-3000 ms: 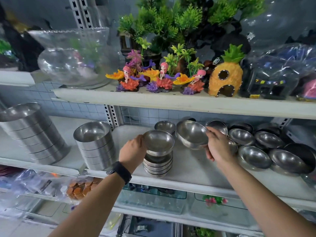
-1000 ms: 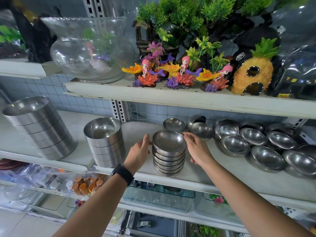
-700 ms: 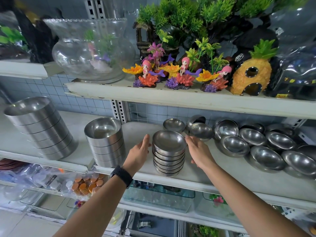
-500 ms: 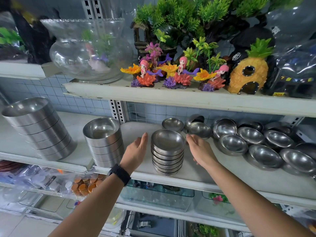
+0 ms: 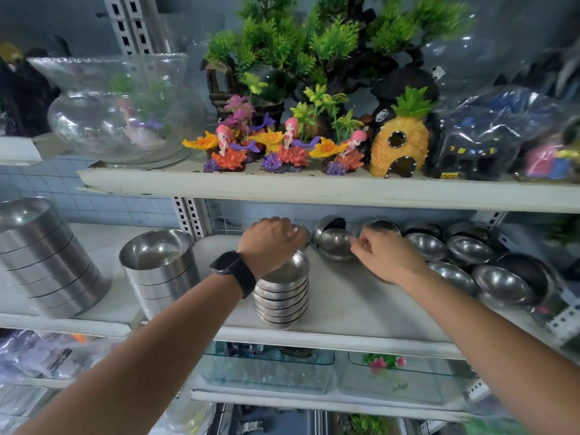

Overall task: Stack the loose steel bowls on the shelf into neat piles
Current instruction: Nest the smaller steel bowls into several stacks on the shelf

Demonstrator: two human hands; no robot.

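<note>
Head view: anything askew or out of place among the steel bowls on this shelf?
Yes. Right of the neat pile, one steel bowl stands tipped on edge behind an upright bowl. Farther right, loose bowls overlap and tilt against each other.

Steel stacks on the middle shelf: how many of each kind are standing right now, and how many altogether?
Stacks of straight-sided tins: 2
Stacks of round bowls: 1
Total: 3
</note>
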